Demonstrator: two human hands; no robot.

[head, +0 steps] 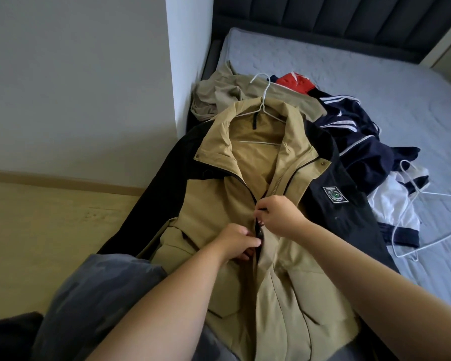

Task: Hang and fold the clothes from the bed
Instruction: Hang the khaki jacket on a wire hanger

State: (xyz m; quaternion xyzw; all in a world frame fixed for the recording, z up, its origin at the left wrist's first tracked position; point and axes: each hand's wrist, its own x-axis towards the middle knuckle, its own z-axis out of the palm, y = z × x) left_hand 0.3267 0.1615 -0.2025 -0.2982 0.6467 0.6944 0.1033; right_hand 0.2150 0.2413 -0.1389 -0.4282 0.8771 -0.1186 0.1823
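Head view: the tan-and-black jacket [214, 204] lies on the bed [362, 74] on a white hanger [263, 100], collar toward the headboard [323, 11], hem cut off below. Left hand [236, 243] pinches its front edge; right hand [280, 214] seems to pinch the half-hidden zipper pull [258, 229].

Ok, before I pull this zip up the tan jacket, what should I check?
1. Hanger seated inside the tan jacket, hook clear of the collar: ok.
2. Right hand pinching at the zip: ok.
3. Left hand gripping the jacket front just below: ok.
4. Zip track above the hands free of caught fabric: cannot tell.
5. Front closed up to the collar: not ok, open above the hands.
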